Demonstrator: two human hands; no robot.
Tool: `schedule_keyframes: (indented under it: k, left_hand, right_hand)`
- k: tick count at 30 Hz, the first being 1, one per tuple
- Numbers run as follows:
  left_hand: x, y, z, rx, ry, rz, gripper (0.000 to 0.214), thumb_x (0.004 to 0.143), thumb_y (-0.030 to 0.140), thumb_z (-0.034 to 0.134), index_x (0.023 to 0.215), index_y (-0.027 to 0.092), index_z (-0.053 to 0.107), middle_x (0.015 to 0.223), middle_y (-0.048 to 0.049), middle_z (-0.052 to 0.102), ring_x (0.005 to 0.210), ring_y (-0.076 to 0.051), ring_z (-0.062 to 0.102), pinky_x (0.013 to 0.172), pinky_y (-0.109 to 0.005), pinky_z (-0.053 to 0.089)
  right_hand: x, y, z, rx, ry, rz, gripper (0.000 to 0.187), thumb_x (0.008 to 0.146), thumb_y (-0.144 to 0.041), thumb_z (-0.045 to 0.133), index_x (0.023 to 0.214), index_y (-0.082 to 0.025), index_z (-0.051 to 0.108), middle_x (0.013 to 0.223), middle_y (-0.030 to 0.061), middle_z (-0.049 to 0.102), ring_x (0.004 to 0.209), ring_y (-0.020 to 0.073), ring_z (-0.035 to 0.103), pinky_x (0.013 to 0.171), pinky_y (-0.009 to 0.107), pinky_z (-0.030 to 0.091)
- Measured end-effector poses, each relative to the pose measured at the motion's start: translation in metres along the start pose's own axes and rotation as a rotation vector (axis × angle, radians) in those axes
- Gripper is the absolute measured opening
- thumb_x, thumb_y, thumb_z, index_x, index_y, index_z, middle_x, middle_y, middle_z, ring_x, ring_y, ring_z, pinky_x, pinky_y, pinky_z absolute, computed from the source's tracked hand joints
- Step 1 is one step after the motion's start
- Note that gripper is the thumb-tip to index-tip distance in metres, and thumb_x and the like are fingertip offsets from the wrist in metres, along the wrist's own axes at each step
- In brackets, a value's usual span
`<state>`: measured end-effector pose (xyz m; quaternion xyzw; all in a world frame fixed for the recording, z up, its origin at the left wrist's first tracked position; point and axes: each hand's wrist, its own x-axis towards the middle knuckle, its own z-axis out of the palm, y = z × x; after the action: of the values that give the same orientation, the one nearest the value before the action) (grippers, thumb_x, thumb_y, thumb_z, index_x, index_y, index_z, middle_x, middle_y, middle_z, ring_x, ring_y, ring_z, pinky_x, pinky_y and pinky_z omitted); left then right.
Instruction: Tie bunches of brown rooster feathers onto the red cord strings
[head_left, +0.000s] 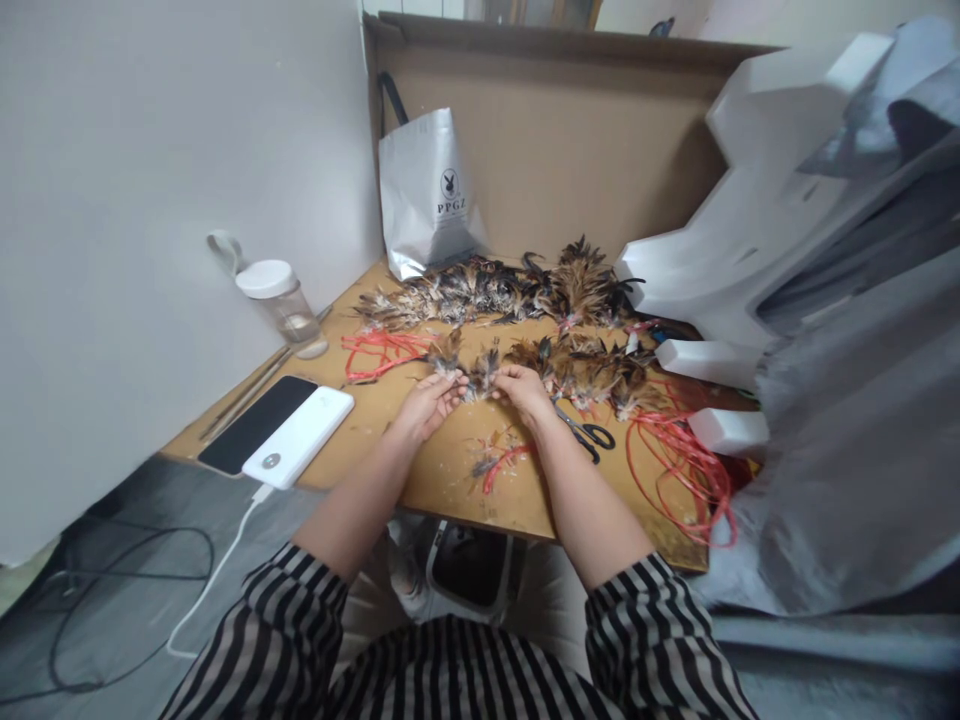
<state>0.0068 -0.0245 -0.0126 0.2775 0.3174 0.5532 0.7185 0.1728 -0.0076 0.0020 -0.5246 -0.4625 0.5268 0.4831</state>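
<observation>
My left hand is closed in a pinch at the base of small brown and grey feathers over the table. Close by on the right, my right hand pinches the edge of a dark feather tuft; the tuft stands between the two hands. Beside my right wrist lie black-handled scissors, partly hidden by the forearm. Short red plastic strips with feather scraps rest in front of the hands. A row of brown feather bunches lies just right of my right hand.
A long feather pile runs along the back, before a silver bag. Red strips lie left, a red tangle right. A phone, white power bank and clear jar sit left. White foam borders the right.
</observation>
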Motion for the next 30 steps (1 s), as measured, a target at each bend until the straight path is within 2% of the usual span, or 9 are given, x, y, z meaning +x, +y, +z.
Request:
schedule_keyframes:
  k: [4, 8, 11, 14, 21, 26, 30]
  left_hand:
    - [0.0, 0.0, 0.0, 0.002, -0.006, 0.003, 0.013, 0.073, 0.013, 0.06, 0.085, 0.009, 0.061, 0.08, -0.0074, 0.065, 0.063, -0.008, 0.06, 0.052, -0.015, 0.045]
    - [-0.001, 0.0, 0.001, -0.002, -0.019, 0.009, 0.013, 0.073, 0.012, 0.059, 0.085, 0.009, 0.062, 0.08, -0.0073, 0.065, 0.063, -0.008, 0.06, 0.052, -0.015, 0.046]
    - [-0.002, 0.001, 0.001, -0.006, -0.019, 0.014, 0.012, 0.073, 0.011, 0.058, 0.084, 0.009, 0.062, 0.08, -0.007, 0.066, 0.062, -0.008, 0.06, 0.051, -0.015, 0.046]
    - [-0.001, 0.001, 0.001, 0.005, -0.009, 0.013, 0.011, 0.073, 0.012, 0.059, 0.083, 0.009, 0.061, 0.08, -0.0069, 0.066, 0.061, -0.007, 0.059, 0.051, -0.015, 0.045]
    - [-0.002, 0.0, 0.004, 0.053, -0.017, -0.003, 0.012, 0.072, 0.014, 0.061, 0.083, 0.009, 0.062, 0.08, -0.008, 0.066, 0.062, -0.008, 0.06, 0.053, -0.015, 0.045]
    - [-0.006, -0.002, 0.006, 0.095, -0.066, 0.004, 0.016, 0.07, 0.015, 0.063, 0.085, 0.009, 0.063, 0.085, -0.0095, 0.067, 0.066, -0.01, 0.062, 0.055, -0.017, 0.046]
    - [-0.005, -0.003, 0.005, 0.119, -0.072, 0.025, 0.018, 0.069, 0.017, 0.065, 0.084, 0.009, 0.063, 0.086, -0.0094, 0.066, 0.067, -0.011, 0.062, 0.057, -0.017, 0.046]
  right_hand:
    - [-0.001, -0.001, 0.001, 0.121, -0.041, 0.027, 0.022, 0.05, -0.024, 0.067, 0.062, -0.016, 0.051, 0.048, -0.0042, 0.055, 0.041, 0.0073, 0.05, 0.036, 0.016, 0.03]
    - [0.001, 0.001, 0.0, 0.272, -0.121, 0.03, 0.032, 0.046, -0.02, 0.071, 0.074, -0.016, 0.055, 0.052, -0.0058, 0.056, 0.041, 0.0051, 0.047, 0.038, 0.015, 0.034]
    - [0.002, 0.003, 0.0, 0.301, -0.176, 0.068, 0.029, 0.046, -0.021, 0.073, 0.069, -0.015, 0.056, 0.051, -0.0049, 0.055, 0.042, 0.0045, 0.047, 0.041, 0.016, 0.038]
    - [0.002, 0.004, 0.001, 0.301, -0.147, 0.101, 0.027, 0.047, -0.024, 0.074, 0.063, -0.014, 0.055, 0.049, -0.0038, 0.055, 0.043, 0.0057, 0.049, 0.042, 0.017, 0.04]
    - [-0.005, -0.001, 0.007, 0.302, -0.119, 0.078, 0.032, 0.044, -0.029, 0.076, 0.062, -0.016, 0.053, 0.049, -0.0055, 0.054, 0.044, 0.0062, 0.047, 0.041, 0.017, 0.036]
    - [-0.008, 0.002, 0.017, 0.314, -0.057, 0.02, 0.03, 0.047, -0.033, 0.074, 0.06, -0.017, 0.052, 0.047, -0.0066, 0.051, 0.042, 0.0054, 0.042, 0.042, 0.018, 0.033]
    - [-0.012, 0.003, 0.023, 0.241, 0.008, -0.045, 0.027, 0.05, -0.036, 0.071, 0.063, -0.016, 0.057, 0.047, -0.006, 0.05, 0.041, 0.0052, 0.04, 0.042, 0.019, 0.03]
